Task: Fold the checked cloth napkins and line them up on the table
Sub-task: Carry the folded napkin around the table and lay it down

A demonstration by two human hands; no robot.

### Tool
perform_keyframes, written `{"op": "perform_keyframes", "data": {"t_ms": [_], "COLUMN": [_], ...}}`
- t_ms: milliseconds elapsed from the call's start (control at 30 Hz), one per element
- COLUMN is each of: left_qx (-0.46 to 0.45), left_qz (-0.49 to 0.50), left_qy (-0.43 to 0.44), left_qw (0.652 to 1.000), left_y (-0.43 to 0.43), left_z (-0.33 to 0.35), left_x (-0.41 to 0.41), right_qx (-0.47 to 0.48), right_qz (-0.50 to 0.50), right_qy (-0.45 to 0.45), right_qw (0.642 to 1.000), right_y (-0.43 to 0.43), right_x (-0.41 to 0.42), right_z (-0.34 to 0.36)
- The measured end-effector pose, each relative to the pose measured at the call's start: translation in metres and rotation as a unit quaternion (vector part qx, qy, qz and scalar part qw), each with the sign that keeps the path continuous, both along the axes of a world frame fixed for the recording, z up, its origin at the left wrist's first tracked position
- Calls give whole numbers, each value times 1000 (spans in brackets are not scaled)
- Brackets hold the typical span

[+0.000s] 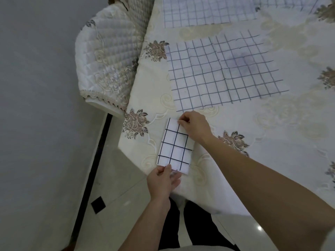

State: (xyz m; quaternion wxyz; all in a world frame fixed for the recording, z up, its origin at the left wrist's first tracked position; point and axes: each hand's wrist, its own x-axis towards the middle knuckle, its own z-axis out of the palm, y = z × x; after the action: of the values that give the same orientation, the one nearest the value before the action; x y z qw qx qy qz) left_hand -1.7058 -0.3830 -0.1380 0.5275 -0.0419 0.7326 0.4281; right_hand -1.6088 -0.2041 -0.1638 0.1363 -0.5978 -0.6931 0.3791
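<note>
Folded napkin (175, 147) lay near the tabletop (262, 120) edge, at 6 o'clock of an unfolded napkin (223, 71). Left hand (163, 180) pinched its 6 o'clock edge and right hand (195, 126) pinched its 1 o'clock corner, probably to square the fold. Second flat napkin (199, 11) at 12 o'clock. Floral cloth on the tabletop; quilted chair (108, 60) at 10 o'clock; tiled floor (126, 196).

- Soft, even indoor light, rather dim; colours look pale and greyish.
- One small white glare spot on the glossy floor (259, 228), lower right.
- The folded napkin (175, 145) near centre is sharp, grid lines crisp; the spread napkin (226, 69) beyond looks washed out and hazy.
- The right forearm (272, 178) darkens toward the lower right corner.
- Wide-angle lens bends straight edges near the borders.
</note>
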Motion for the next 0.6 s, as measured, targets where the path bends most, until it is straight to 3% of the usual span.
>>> {"op": "perform_keyframes", "data": {"t_ms": [167,600], "left_qx": [-10,-33], "left_qz": [20,-40], "left_qy": [6,31], "left_qw": [1000,998], "left_y": [1,5], "left_z": [1,-6], "left_x": [-16,-51], "right_qx": [9,41], "right_qz": [32,15], "right_qy": [-8,-52], "right_qw": [999,998], "right_y": [7,9], "right_x": [-29,-53], "right_z": [1,-8]}}
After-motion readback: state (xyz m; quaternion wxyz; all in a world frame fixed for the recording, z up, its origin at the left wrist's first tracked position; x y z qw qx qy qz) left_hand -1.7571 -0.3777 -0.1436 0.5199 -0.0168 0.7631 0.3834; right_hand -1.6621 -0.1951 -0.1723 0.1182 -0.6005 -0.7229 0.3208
